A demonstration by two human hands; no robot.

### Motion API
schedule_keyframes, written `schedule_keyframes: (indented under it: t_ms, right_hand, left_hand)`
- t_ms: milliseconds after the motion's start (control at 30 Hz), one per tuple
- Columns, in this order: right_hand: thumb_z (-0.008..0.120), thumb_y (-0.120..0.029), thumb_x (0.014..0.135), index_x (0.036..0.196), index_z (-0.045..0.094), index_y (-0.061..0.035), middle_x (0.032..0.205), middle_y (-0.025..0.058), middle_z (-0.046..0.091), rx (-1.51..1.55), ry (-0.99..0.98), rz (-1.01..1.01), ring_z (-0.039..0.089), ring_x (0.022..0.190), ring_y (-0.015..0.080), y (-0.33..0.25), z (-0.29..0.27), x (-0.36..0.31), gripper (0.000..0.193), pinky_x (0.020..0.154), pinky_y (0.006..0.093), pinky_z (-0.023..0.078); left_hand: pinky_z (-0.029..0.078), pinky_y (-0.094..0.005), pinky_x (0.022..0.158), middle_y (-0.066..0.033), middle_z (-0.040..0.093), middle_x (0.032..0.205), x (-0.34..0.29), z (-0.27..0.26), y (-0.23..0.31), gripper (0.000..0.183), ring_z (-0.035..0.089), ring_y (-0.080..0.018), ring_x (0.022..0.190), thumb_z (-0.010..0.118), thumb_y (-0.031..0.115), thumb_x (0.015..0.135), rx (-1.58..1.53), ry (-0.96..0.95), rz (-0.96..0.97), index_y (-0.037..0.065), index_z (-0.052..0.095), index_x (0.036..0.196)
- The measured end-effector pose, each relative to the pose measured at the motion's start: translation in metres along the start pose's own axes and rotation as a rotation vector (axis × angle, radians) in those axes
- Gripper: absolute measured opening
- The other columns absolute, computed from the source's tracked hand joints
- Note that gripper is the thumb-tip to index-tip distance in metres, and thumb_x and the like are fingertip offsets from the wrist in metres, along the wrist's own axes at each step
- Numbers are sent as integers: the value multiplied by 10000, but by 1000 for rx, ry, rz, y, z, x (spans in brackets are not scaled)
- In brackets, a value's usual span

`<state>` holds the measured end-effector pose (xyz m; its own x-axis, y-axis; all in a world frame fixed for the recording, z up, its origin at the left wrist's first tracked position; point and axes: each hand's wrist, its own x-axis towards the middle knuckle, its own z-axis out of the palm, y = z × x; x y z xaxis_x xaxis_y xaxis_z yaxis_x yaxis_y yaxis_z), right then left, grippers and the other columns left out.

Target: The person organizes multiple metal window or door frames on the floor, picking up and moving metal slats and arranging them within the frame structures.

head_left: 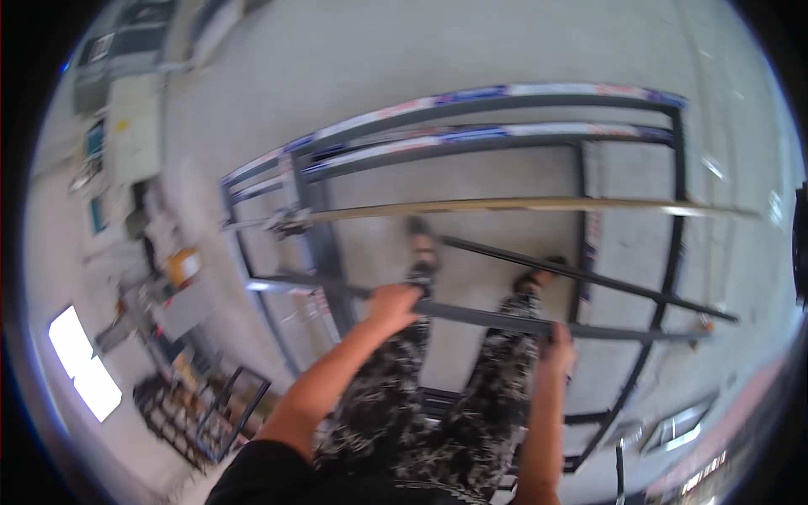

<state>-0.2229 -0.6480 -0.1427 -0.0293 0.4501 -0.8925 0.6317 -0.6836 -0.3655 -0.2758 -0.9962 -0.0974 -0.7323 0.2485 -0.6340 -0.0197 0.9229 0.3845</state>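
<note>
A long dark grey bar [480, 316] crosses in front of my legs, and both hands grip it. My left hand [393, 308] is wrapped round it left of the middle. Further right, my right hand [555, 352] is closed on the same bar. Beyond it a thinner dark bar [581, 273] lies slantwise, its right end close to the held bar's right end. A long tan strip [471, 205] spans a large dark grey metal frame [677, 168]. At the strip's left end sits a blurred metal clamp-like piece [289, 221].
White, blue and red film [488, 93] covers the frame's far rails. My feet [423, 248] stand on the grey floor [387, 42] inside the frame. Left are a pale cabinet [135, 126], a yellow-orange box [183, 265] and a dark rack [181, 425]. A window-like panel [682, 425] lies at lower right.
</note>
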Motion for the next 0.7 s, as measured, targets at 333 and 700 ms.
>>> schedule_keyframes:
  t_ms: [333, 700]
  right_hand:
    - [714, -190, 809, 848, 609, -61, 776, 31, 643, 176, -104, 206, 613, 692, 164, -37, -21, 37, 171, 626, 278, 539]
    - [683, -183, 808, 999, 615, -49, 1004, 62, 655, 247, -222, 143, 614, 931, 191, -48, 9, 12, 243, 825, 311, 512]
  left_hand:
    - [453, -354, 723, -42, 627, 782, 55, -56, 38, 352, 636, -214, 821, 766, 368, 680, 194, -168, 126, 100, 604, 841]
    - [413, -307, 766, -12, 553, 821, 52, -54, 28, 271, 557, -180, 854, 723, 231, 657, 227, 202, 184, 115, 562, 841]
